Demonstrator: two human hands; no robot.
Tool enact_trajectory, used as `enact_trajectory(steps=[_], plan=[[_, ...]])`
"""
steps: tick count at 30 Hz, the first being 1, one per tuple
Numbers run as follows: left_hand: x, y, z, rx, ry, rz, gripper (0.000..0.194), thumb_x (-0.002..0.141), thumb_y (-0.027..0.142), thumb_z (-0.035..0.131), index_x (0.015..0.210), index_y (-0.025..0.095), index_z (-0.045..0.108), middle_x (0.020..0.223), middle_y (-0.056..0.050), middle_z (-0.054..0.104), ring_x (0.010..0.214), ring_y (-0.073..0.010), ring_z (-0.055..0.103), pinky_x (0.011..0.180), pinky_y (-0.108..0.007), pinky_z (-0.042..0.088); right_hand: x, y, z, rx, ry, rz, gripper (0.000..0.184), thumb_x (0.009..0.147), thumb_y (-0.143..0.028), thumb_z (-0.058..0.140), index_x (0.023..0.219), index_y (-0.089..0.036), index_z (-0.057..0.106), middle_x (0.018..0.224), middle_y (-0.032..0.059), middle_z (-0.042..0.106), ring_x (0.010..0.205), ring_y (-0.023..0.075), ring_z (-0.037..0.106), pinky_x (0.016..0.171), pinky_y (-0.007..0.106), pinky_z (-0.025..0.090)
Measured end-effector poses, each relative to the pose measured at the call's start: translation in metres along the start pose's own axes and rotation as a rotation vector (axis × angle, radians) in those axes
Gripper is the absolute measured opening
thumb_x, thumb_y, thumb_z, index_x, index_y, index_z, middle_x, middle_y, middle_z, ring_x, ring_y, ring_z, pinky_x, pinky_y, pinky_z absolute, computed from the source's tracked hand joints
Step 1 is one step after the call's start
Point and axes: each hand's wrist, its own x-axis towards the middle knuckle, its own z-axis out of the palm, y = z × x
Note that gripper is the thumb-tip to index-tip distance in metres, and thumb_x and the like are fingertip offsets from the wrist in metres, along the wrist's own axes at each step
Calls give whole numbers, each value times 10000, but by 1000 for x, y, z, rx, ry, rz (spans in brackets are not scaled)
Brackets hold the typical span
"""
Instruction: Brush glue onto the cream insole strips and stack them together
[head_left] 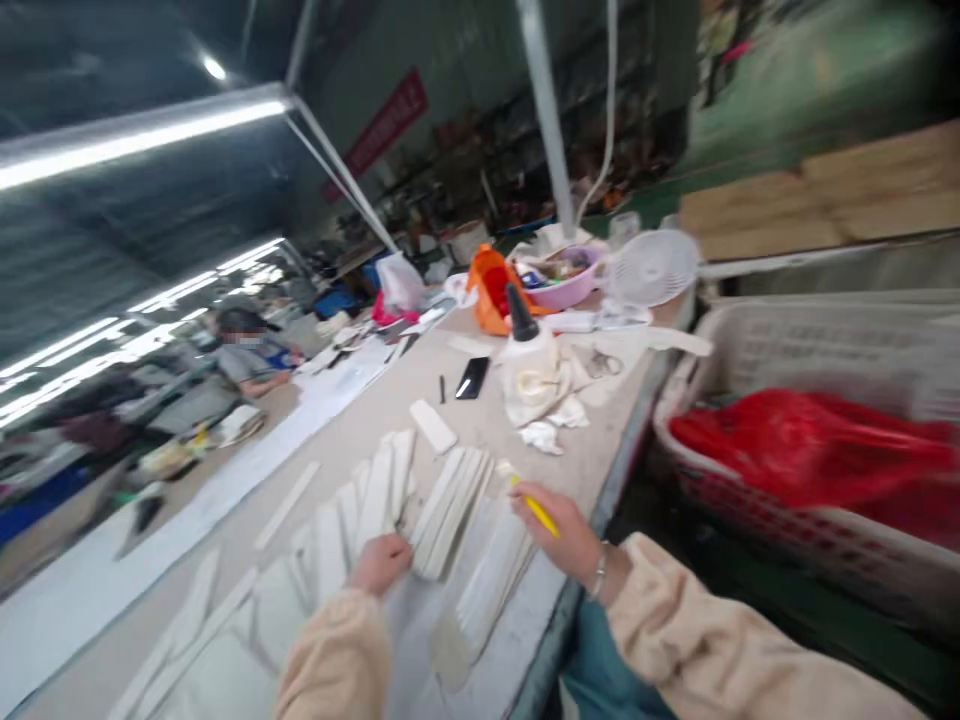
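Note:
My right hand [562,535] is closed around the yellow handle of a brush [538,510], whose pale tip points away from me over the table. Below it lies a stack of white strips [491,580] near the table's front edge. My left hand [382,563] is curled closed at the near end of a fanned row of white strips [330,540]; what its fingers hold, if anything, is hidden. Between the hands sits another bundle of white strips [450,510]. A single short white piece [433,427] lies just beyond.
Farther along the table [360,420] are a black phone [472,378], a white bottle with a black cone top [529,365], an orange container [491,290] and a lilac basin [566,285]. A crate [697,350] with a red bag stands right. A person [251,350] sits across.

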Motion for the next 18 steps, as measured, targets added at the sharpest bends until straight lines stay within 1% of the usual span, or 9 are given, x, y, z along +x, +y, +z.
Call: enact_trajectory(steps=[1,2,4,7,10,12,14,16,18], plan=[[-12,-21,-7,27,-14,-54,310,896,364,567,1126,157,578,1133,-70,597,963,-207,604,819,-394,530,0,4,0,4,-4,-5,231,934,-335,472,1039,-229,649,976,57,719,905,189,684,810,300,543],[-21,-34,-10,46,-28,-92,295,894,364,570,1097,151,589,1098,-64,610,938,-197,610,810,-387,531,0,7,0,2,-9,-6,226,931,-335,481,1043,-233,649,969,54,718,887,189,687,799,302,547],[-27,-43,-7,62,-23,-137,264,895,367,569,1026,142,608,1022,-54,630,898,-181,615,810,-385,522,-1,7,-1,-1,-19,-9,231,933,-333,482,1061,-232,646,994,61,712,890,192,688,787,304,553],[-25,-38,7,49,65,-165,238,910,361,539,943,137,612,969,-49,633,907,-178,605,850,-402,490,-4,2,-2,-13,-28,-7,246,941,-331,467,1077,-222,640,1011,73,706,918,200,686,776,302,558],[-26,-36,14,-5,178,-189,204,940,286,456,927,135,592,987,-73,621,927,-190,595,852,-376,454,-3,2,-2,-34,-39,3,252,942,-343,465,1074,-215,637,996,77,706,918,205,686,769,302,562],[-29,-40,11,-66,251,-213,219,951,236,380,926,146,578,963,-94,618,915,-202,604,819,-337,433,-2,6,-1,-42,-46,11,249,940,-352,471,1063,-213,636,981,74,705,891,203,689,765,304,563],[-36,-45,3,-148,332,-243,259,957,226,318,931,160,566,910,-102,620,904,-215,614,787,-312,417,-2,10,0,-35,-32,30,244,933,-364,482,1053,-213,632,958,71,702,830,195,689,741,306,566],[-47,-45,-7,-245,420,-268,280,963,252,288,949,171,555,861,-92,626,880,-216,622,766,-300,415,-5,13,1,-1,-16,69,248,921,-386,500,1052,-215,622,957,74,698,742,181,680,690,307,571],[-65,-40,-15,-348,500,-279,281,965,293,291,968,181,549,808,-65,635,804,-194,630,740,-285,425,-8,13,2,49,-7,123,266,905,-419,515,1055,-224,619,988,78,689,689,173,670,656,312,576]])
